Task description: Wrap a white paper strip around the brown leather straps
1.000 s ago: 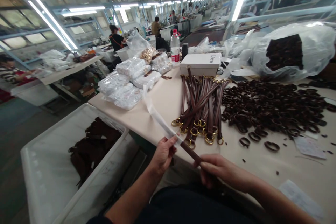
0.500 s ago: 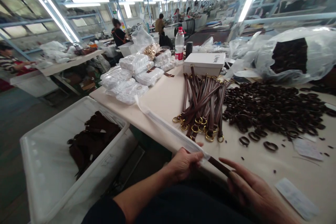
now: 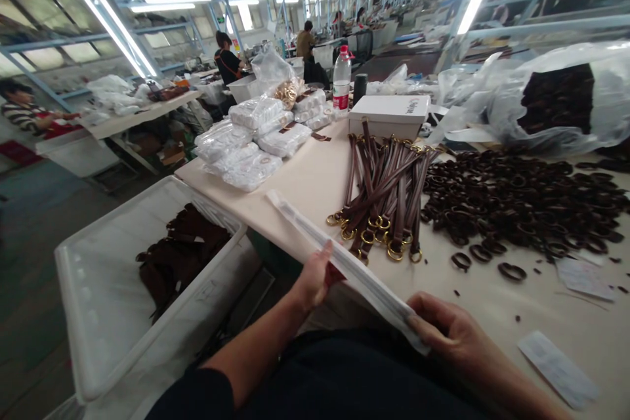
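Note:
A long, narrow white plastic sleeve (image 3: 364, 272) stretches slantwise between my two hands over the table's front edge. My left hand (image 3: 315, 275) grips its middle, thumb on top. Further down, my right hand (image 3: 445, 328) pinches the near end between thumb and fingers. The brown strap that went into the sleeve is now hard to make out through the plastic. Just beyond the sleeve lies a heap of brown leather straps (image 3: 388, 190) with gold rings at their ends. To their right spreads a large pile of small dark brown leather loops (image 3: 522, 200).
Below the table's left edge stands a white bin (image 3: 98, 289) holding brown leather pieces (image 3: 184, 249). Packed clear bags (image 3: 246, 138), a bottle (image 3: 341, 82) and a white box (image 3: 388, 116) stand at the back. Several people work at other tables beyond.
My left hand has shifted left and up along the sleeve. My right hand, earlier on the bare brown strap, now holds the sleeve's near end, and the strap no longer sticks out.

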{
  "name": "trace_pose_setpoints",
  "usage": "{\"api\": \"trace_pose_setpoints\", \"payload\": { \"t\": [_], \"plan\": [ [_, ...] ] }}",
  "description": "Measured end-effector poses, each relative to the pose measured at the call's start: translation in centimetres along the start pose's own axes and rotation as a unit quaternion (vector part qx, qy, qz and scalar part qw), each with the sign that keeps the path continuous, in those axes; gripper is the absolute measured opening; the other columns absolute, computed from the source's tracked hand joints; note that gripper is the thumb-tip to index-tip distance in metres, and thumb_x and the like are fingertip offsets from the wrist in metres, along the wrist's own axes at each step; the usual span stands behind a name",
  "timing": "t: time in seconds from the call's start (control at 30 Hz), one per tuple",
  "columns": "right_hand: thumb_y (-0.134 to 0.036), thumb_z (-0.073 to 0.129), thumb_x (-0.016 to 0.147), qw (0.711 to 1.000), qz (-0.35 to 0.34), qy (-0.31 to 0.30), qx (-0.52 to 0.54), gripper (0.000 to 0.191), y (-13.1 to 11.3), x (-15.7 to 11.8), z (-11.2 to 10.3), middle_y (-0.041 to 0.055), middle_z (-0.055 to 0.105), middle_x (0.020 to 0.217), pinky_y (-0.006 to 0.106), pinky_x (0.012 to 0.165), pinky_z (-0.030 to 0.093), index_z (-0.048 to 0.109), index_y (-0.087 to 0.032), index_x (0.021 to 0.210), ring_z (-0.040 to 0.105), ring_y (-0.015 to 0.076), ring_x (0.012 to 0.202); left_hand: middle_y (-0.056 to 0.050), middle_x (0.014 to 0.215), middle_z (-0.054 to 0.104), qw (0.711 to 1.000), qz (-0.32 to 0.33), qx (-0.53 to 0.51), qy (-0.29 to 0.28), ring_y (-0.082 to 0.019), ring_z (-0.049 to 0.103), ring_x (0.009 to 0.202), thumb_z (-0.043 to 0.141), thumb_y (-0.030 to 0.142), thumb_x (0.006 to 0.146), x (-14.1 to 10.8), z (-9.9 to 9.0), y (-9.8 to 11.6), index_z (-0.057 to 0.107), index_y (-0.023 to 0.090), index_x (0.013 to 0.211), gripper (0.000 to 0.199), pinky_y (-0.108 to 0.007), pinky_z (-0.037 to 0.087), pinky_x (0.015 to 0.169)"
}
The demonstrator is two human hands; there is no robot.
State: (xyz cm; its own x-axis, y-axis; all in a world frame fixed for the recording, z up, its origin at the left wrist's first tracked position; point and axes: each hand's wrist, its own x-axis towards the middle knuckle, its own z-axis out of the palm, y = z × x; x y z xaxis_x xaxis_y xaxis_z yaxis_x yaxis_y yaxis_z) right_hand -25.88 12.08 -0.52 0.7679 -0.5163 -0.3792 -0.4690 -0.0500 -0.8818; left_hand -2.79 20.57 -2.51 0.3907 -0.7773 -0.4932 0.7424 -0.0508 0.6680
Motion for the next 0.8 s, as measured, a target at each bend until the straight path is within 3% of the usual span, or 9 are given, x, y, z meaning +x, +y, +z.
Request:
{"api": "trace_pose_setpoints", "payload": {
  "t": [0.07, 0.13, 0.27, 0.5, 0.6, 0.67, 0.73, 0.77, 0.8],
  "plan": [
    [-0.059, 0.054, 0.089, 0.999, -0.029, 0.021, -0.031, 0.041, 1.0, -0.8, 0.2, 0.0005, 0.055, 0.067, 0.024, 0.056, 0.041, 0.064, -0.019, 0.094, 0.05, 0.0147, 0.061, -0.004, 0.071, 0.068, 0.997, 0.019, -0.043, 0.066, -0.014, 0.064, 0.06, 0.062, 0.043, 0.093, 0.9, -0.6, 1.4, 0.07, 0.011, 0.105, 0.035, -0.024, 0.053, 0.059],
    [-0.055, 0.053, 0.09, 0.995, -0.066, 0.049, -0.056, 0.042, 1.8, -1.4, 0.7, -0.0025, 0.048, 0.06, 0.024, 0.053, 0.037, 0.064, -0.02, 0.111, 0.044, 0.0134, 0.055, -0.005, 0.07, 0.068, 0.996, 0.013, -0.046, 0.075, -0.014, 0.063, 0.055, 0.051, 0.042, 0.099, 1.5, -0.9, 2.0, 0.07, 0.011, 0.107, 0.038, -0.024, 0.052, 0.057],
    [-0.045, 0.052, 0.091, 0.985, -0.125, 0.08, -0.091, 0.044, 1.8, -1.4, 1.7, -0.0044, 0.041, 0.056, 0.023, 0.05, 0.032, 0.065, -0.019, 0.124, 0.036, 0.0115, 0.05, -0.01, 0.073, 0.072, 0.999, -0.02, -0.03, 0.039, -0.019, 0.067, 0.059, 0.049, 0.047, 0.098, 0.9, -0.7, 0.6, 0.067, 0.011, 0.117, 0.045, -0.029, 0.053, 0.06],
    [-0.034, 0.051, 0.089, 0.981, -0.154, 0.069, -0.096, 0.039, -1.1, 0.8, 2.8, 0.0005, 0.059, 0.066, 0.022, 0.054, 0.039, 0.072, -0.017, 0.116, 0.044, 0.0111, 0.053, -0.011, 0.077, 0.073, 0.994, -0.05, 0.058, -0.079, -0.022, 0.069, 0.066, 0.062, 0.063, 0.085, -1.6, -0.2, -2.2, 0.065, 0.012, 0.124, 0.064, -0.031, 0.053, 0.064],
    [-0.035, 0.047, 0.094, 0.982, -0.184, 0.015, -0.045, 0.036, -3.3, 1.1, 2.3, 0.0047, 0.068, 0.083, 0.024, 0.065, 0.048, 0.073, -0.018, 0.111, 0.057, 0.014, 0.066, -0.01, 0.076, 0.072, 0.987, -0.058, 0.103, -0.106, -0.019, 0.065, 0.064, 0.07, 0.056, 0.079, -2.0, -0.3, -2.5, 0.073, 0.011, 0.105, 0.052, -0.028, 0.051, 0.063],
    [-0.039, 0.06, 0.09, 0.972, -0.224, -0.057, -0.048, 0.037, -4.9, 0.8, 1.7, 0.0079, 0.068, 0.11, 0.028, 0.083, 0.052, 0.069, -0.021, 0.122, 0.064, 0.0195, 0.094, -0.008, 0.073, 0.071, 0.984, -0.056, 0.116, -0.124, -0.019, 0.063, 0.064, 0.073, 0.045, 0.077, -2.3, -0.3, -2.5, 0.075, 0.012, 0.088, 0.035, -0.028, 0.049, 0.063],
    [-0.039, 0.078, 0.077, 0.955, -0.262, -0.109, -0.081, 0.063, -6.3, 0.4, 1.3, 0.0094, 0.057, 0.135, 0.034, 0.1, 0.047, 0.059, -0.026, 0.136, 0.057, 0.0252, 0.119, -0.005, 0.068, 0.068, 0.982, -0.046, 0.12, -0.137, -0.019, 0.061, 0.062, 0.074, 0.038, 0.074, -2.6, -0.1, -2.4, 0.075, 0.016, 0.077, 0.022, -0.028, 0.048, 0.062],
    [-0.036, 0.08, 0.074, 0.948, -0.283, -0.109, -0.095, 0.068, -6.8, 0.5, 1.2, 0.0096, 0.056, 0.136, 0.034, 0.101, 0.046, 0.057, -0.027, 0.137, 0.056, 0.0252, 0.121, -0.004, 0.065, 0.066, 0.982, -0.037, 0.125, -0.139, -0.019, 0.06, 0.06, 0.075, 0.037, 0.073, -2.8, -0.1, -2.3, 0.074, 0.017, 0.074, 0.02, -0.029, 0.047, 0.06],
    [-0.033, 0.078, 0.077, 0.944, -0.3, -0.09, -0.106, 0.059, -7.3, 0.7, 1.1, 0.0095, 0.061, 0.128, 0.032, 0.097, 0.048, 0.06, -0.025, 0.133, 0.059, 0.0233, 0.113, -0.003, 0.062, 0.065, 0.981, -0.028, 0.133, -0.139, -0.019, 0.058, 0.059, 0.075, 0.039, 0.072, -2.9, 0.0, -2.3, 0.074, 0.018, 0.071, 0.021, -0.029, 0.046, 0.058]
  ]
}}
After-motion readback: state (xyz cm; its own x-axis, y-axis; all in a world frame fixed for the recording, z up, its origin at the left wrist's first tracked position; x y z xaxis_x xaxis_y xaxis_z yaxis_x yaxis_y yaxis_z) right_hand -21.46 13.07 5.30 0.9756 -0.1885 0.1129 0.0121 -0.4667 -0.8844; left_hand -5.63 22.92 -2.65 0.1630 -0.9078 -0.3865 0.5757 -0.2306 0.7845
